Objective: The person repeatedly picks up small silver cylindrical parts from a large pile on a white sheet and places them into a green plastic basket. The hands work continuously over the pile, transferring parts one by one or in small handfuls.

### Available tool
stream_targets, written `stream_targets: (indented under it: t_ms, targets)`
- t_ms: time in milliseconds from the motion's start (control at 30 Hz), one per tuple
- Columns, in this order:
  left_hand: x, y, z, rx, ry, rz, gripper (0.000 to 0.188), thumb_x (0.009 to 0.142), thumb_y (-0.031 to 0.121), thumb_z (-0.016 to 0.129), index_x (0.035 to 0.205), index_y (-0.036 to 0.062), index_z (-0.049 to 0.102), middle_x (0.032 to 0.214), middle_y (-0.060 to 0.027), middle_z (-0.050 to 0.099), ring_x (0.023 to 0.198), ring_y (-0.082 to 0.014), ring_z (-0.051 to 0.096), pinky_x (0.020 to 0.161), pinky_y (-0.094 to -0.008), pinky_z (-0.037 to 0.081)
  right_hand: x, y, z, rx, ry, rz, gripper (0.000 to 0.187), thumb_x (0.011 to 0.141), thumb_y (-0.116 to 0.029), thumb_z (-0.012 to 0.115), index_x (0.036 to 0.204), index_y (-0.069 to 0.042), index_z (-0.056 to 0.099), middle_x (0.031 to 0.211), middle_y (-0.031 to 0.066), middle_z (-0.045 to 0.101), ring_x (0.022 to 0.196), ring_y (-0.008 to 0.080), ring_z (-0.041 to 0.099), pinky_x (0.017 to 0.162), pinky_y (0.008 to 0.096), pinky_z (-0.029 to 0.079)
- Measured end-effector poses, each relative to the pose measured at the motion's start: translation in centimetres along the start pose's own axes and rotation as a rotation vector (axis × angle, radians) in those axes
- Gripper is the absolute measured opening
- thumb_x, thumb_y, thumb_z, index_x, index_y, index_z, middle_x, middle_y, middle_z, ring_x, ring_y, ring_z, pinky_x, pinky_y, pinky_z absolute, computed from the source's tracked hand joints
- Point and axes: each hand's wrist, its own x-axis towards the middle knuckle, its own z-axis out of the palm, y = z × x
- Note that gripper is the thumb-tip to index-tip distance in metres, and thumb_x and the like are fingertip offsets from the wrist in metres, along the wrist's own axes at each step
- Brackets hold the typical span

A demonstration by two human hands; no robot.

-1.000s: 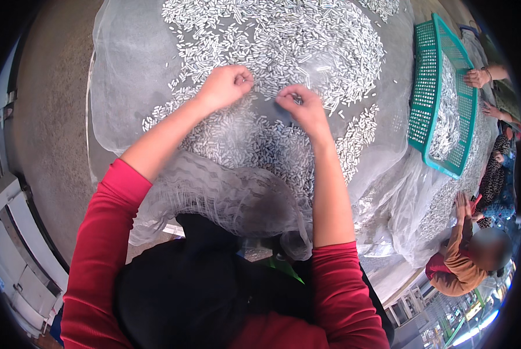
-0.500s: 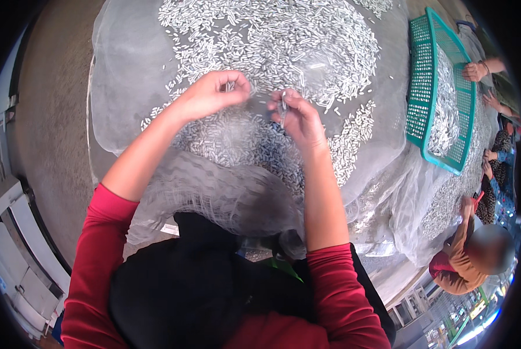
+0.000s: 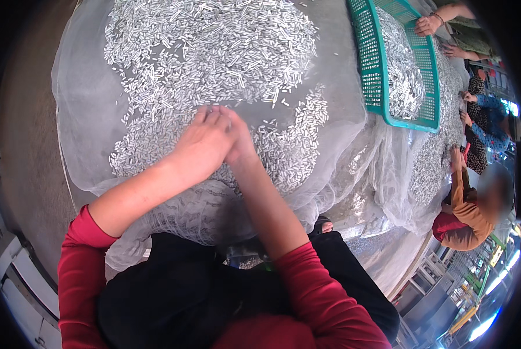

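Both hands meet over a spread of small, silvery-white, rod-shaped pieces (image 3: 208,52). My left hand (image 3: 203,146) is closed, its back turned up and its fingertips against the other hand. Partly covered by it, my right hand (image 3: 243,138) is closed too, with its fingers curled in. Whatever sits between the fingers is hidden. Beneath the hands lies a nearer heap of the same pieces (image 3: 292,139). A pale translucent mesh sheet (image 3: 89,116) spreads under everything and bunches into folds along the near edge.
On the right stands a green plastic basket (image 3: 372,70) partly filled with similar pieces. A co-worker's hand (image 3: 428,25) grips its far rim. Further right, other people's hands work along the table, and a person in a brown top (image 3: 470,212) sits there.
My hands, apart half a second ago with small pieces showing in the right one, have come together. The view has shifted, so the pile and basket now appear further left and higher.
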Motion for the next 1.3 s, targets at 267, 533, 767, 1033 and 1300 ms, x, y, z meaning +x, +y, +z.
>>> stream_targets:
  t_ms: [267,533,767,1033,1300]
  targets:
    - [1.1,-0.6,-3.7,-0.190,0.208,0.043,0.018,0.082,0.011,0.063,0.099,0.0073,0.063,0.120,-0.0100,0.056,0.117,-0.0284,0.050,0.105,-0.0482,0.033,-5.8,-12.1,0.2,-0.107,0.068,-0.421,0.020,0.091,-0.024,0.061,0.099,-0.007,0.056,0.089,0.0049,0.057,0.074,0.0148,0.054,0.061,0.0246,0.046]
    - [-2.8,-10.8,-3.0,-0.313,0.280,-0.464,0.016,0.080,0.005,0.062,0.096,0.0054,0.065,0.101,-0.0100,0.064,0.097,-0.0289,0.061,0.086,-0.0359,0.047,-11.4,-43.9,0.3,-1.419,0.679,-1.377,0.032,0.092,-0.035,0.054,0.101,-0.005,0.063,0.090,0.0129,0.062,0.085,0.0204,0.058,0.071,0.0289,0.047]
    - [-2.8,-10.2,4.5,-0.048,0.116,-0.321,0.008,0.081,0.008,0.056,0.086,0.0097,0.062,0.093,-0.0061,0.061,0.097,-0.0243,0.058,0.084,-0.0439,0.044,-4.0,-30.2,-1.3,-2.206,0.356,-1.485,0.037,0.082,-0.016,0.065,0.117,-0.008,0.057,0.112,0.0181,0.058,0.110,0.0351,0.049,0.094,0.0424,0.040]
    - [-4.0,-10.3,6.1,0.156,0.163,-0.234,0.011,0.080,0.013,0.063,0.090,0.0101,0.063,0.093,-0.0024,0.056,0.097,-0.0190,0.053,0.081,-0.0375,0.040,2.0,-4.8,3.9,-1.887,-0.074,-1.021,0.017,0.079,-0.009,0.065,0.096,-0.009,0.066,0.110,0.0137,0.058,0.104,0.0324,0.055,0.088,0.0390,0.046]
    - [-8.0,-11.5,5.3,-1.207,0.424,-0.760,0.011,0.090,0.006,0.055,0.100,0.0044,0.058,0.091,-0.0025,0.061,0.085,-0.0133,0.059,0.076,-0.0280,0.047,8.6,1.4,7.9,-2.030,-0.313,-0.935,0.012,0.080,-0.010,0.064,0.092,-0.009,0.067,0.091,0.0096,0.064,0.087,0.0280,0.062,0.075,0.0385,0.049]
